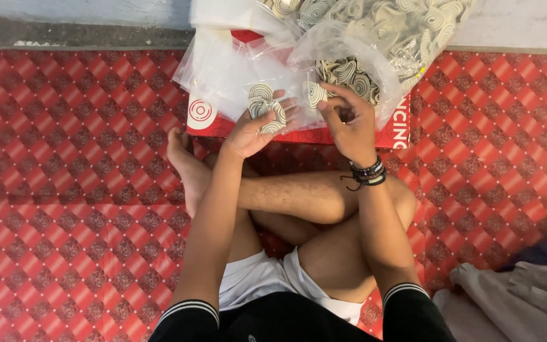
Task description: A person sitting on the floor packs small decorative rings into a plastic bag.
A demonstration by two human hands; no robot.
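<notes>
Hands meet above a red cardboard box (299, 135) on a red diamond-patterned mat (77, 190), in front of a person seated cross-legged. Left hand (256, 130): palm up and half open, fingers loosely cupped under a small stack of pale spiral coils (266, 106) that rests across the palm and fingers. Right hand (349, 126): fingers curled and closed in a pinch on one more spiral coil (314, 94), held upright at the fingertips just beside the stack; beaded wristbands (367, 172) circle its wrist. Both forearms reach forward over the crossed legs, wrists slightly bent inward, the left rotated upward, the right turned so its back faces the camera. Behind the hands, touching the box, clear plastic bags (235, 69) lie in a heap, and a large bag of many coils (375, 38) stands open. Handling judgement: the coils look thin and brittle, so a flat supporting palm and a light edge grip, with each coil laid squarely on the stack, should avoid snapping. A grey cloth (514, 297) lies at lower right.
</notes>
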